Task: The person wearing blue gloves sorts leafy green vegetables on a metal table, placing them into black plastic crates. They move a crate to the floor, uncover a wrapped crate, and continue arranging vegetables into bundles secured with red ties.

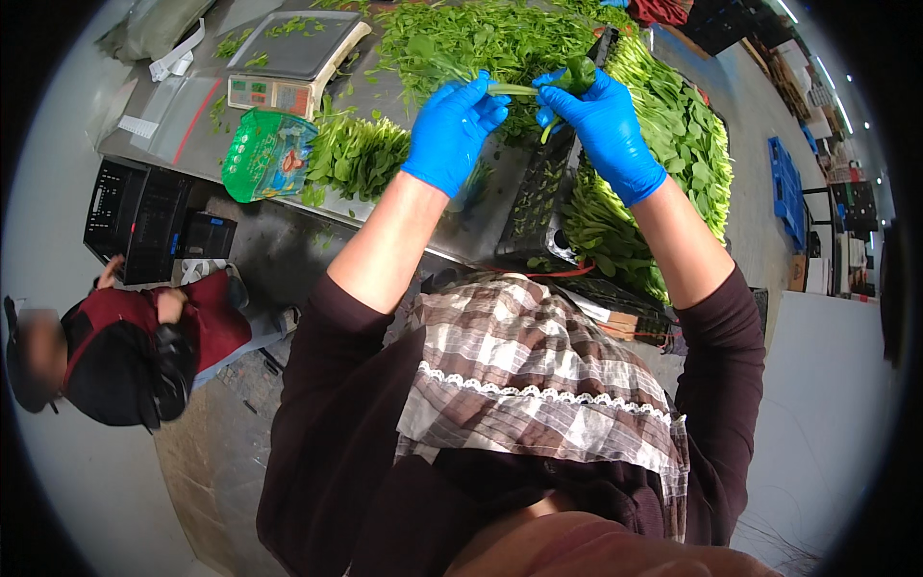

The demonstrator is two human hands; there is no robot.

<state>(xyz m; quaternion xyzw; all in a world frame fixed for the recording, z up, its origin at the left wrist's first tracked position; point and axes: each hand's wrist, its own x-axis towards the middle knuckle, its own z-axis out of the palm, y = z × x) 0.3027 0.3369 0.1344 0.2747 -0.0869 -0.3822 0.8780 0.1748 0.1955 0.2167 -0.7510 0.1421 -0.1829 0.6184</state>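
Observation:
Both hands wear blue gloves and are raised over the metal table [479,231]. Pale green stems [513,89] stretch between the fingertips of my left hand [448,141] and my right hand [609,133]. Dark green leaves [579,74] stick out above my right thumb, and a short stem end [549,131] hangs below that hand. Blurred leaves [451,70] show behind my left fingers, whose grip is partly hidden. Beneath my right hand stands a black plastic crate [537,191], packed with leafy greens [678,137]. Left of my left wrist lies a row of bundled greens [360,155].
A loose heap of greens [461,32] covers the table's far side. A digital scale [296,47] and a green printed plastic bag [263,155] are at left. Another person [137,346] is beside black crates [133,216]. A blue pallet [786,191] stands far right.

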